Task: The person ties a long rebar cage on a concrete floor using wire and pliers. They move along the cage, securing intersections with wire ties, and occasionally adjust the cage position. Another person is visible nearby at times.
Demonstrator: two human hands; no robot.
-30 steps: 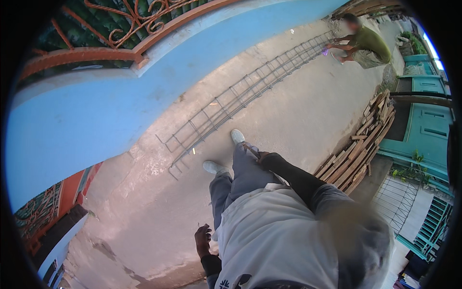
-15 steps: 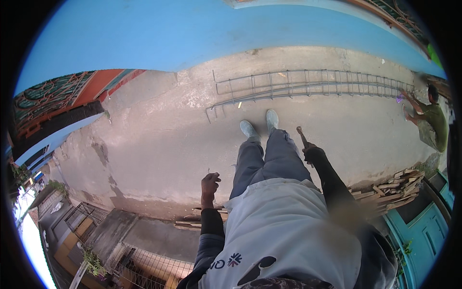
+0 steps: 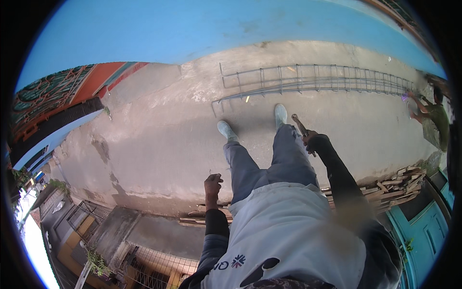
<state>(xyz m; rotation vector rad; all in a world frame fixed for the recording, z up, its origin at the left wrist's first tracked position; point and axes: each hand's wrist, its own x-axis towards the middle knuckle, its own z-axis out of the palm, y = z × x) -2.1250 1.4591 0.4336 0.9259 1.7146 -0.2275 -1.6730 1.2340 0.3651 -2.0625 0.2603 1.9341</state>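
I stand on a bare concrete roof, looking down past my grey trousers and pale shoes. My right hand point(image 3: 312, 139) is closed around a short dark tool point(image 3: 300, 126) that points forward beside my right leg. My left hand point(image 3: 212, 184) hangs by my left thigh with the fingers curled in and nothing visible in them. A long cage of steel reinforcing bars point(image 3: 313, 79) lies on the concrete just ahead of my shoes, along the foot of a blue wall point(image 3: 192, 29).
Another person point(image 3: 433, 120) crouches at the far right end of the bar cage. A pile of wooden planks point(image 3: 394, 185) lies at the right roof edge, more planks point(image 3: 199, 216) at the edge behind my left hand. Below the edge are rooftops and a street.
The view has kept swinging left, so the bar cage now lies level across the top. My feet have stepped closer to it. The right hand still holds the tool.
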